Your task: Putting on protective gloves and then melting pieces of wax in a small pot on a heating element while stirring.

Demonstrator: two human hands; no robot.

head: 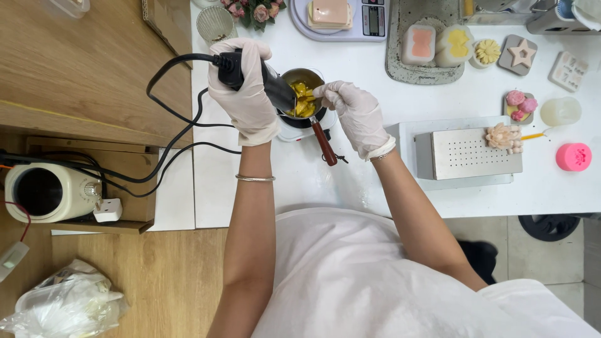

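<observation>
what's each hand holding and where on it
Left hand grips the black corded tool around its body. Right hand pinches something small over the pot; cannot tell what.

Small pot on a hot plate (table's middle), perforated metal box to its right, scale behind.

Grey rectangular screen of a white kitchen scale at top centre of the frame, crumpled clear plastic bag at lower left, pale square lettered plaque at upper right
</observation>
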